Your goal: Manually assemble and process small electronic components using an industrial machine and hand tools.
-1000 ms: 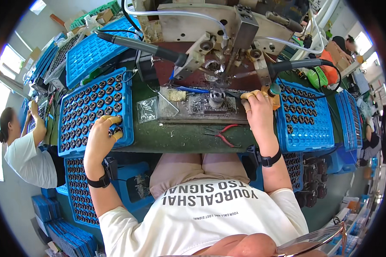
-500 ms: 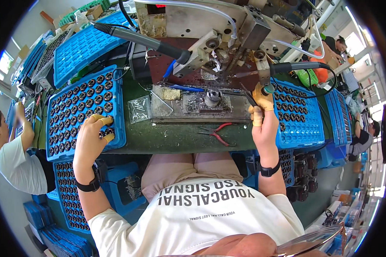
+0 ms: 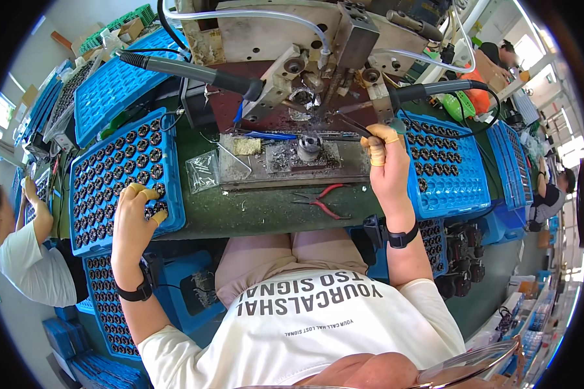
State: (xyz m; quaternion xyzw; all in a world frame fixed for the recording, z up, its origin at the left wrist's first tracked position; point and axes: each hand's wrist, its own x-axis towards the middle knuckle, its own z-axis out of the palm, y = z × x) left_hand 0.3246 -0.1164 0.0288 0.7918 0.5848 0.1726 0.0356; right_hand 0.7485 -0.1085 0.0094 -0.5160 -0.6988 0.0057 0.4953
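Note:
My left hand (image 3: 133,214), with yellow finger covers, is at the near right corner of a blue tray (image 3: 173,146) of small round black parts with coppery centres. Its thumb and forefinger close round one round part (image 3: 152,211) in the tray. My right hand (image 3: 389,159), also in yellow finger covers, grips dark tweezers (image 3: 355,124) that point up and left over the bench. Left of the tweezers, a round metal holder (image 3: 309,148) stands on a steel block (image 3: 256,170) littered with dark scraps. Whether a part sits in that holder I cannot tell.
Two soldering irons (image 3: 201,74) (image 3: 435,91) are clamped on a machine above the holder. Red-handled pliers (image 3: 324,201) and a clear bag of pins (image 3: 203,172) lie on the green bench. A half-filled blue tray (image 3: 448,188) stands at right. Other people (image 3: 36,259) work at both sides.
My right hand has moved slightly up and left, and the tweezers now slant more to the left. The left hand stays at the tray's corner. The whole view has shifted slightly.

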